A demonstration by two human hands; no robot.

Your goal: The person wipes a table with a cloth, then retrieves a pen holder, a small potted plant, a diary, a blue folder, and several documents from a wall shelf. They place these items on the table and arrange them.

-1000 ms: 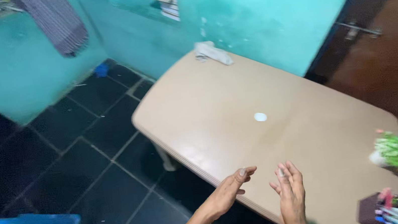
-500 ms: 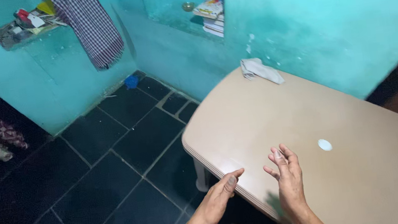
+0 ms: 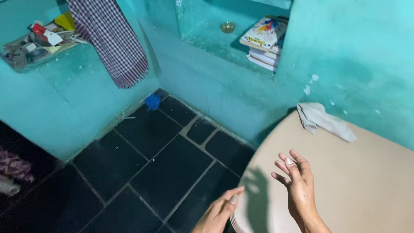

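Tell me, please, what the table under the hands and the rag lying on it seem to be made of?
The table looks like moulded beige plastic: a smooth matt top and a rounded edge, though painted wood is possible. The rag looks like soft grey-white woven cloth, limp and creased.

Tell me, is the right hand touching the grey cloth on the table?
Apart. The head view shows the right hand raised over the near part of the beige table, with bare tabletop between it and the grey cloth by the wall.
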